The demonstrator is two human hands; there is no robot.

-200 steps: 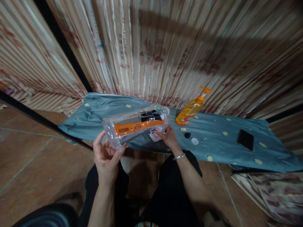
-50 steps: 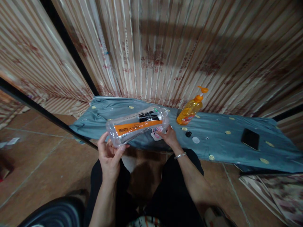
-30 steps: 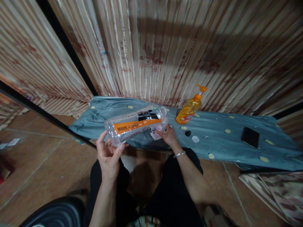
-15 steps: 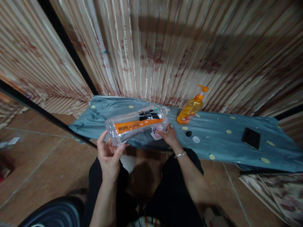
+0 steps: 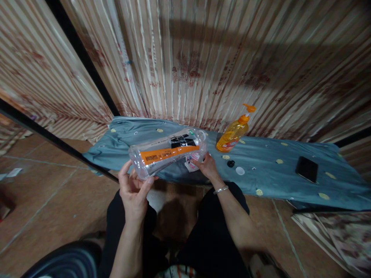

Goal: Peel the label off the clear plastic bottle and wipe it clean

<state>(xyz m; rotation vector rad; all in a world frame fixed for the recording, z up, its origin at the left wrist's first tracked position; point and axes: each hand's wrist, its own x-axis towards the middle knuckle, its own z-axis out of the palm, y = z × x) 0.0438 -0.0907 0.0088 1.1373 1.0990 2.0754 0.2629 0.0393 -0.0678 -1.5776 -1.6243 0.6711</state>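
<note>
A clear plastic bottle (image 5: 168,150) with an orange, black and grey label lies tilted across both hands above the cloth. Its base rests in the fingers of my left hand (image 5: 133,191), thumb on the near side. Around the neck end, my right hand (image 5: 208,166) grips the bottle, with some fingers hidden behind it. Beneath the neck, next to my right fingers, shows a small pink and white item (image 5: 191,161), partly covered; what it is I cannot tell. Right of my hand lie a small black cap-like piece (image 5: 231,163) and a white round disc (image 5: 240,170).
An orange pump bottle (image 5: 232,135) of yellow-orange liquid stands behind the small pieces. A black phone (image 5: 306,169) lies farther right on the blue-grey patterned cloth (image 5: 275,177). Striped curtains (image 5: 191,69) hang behind, and dark poles (image 5: 84,58) slant at the left.
</note>
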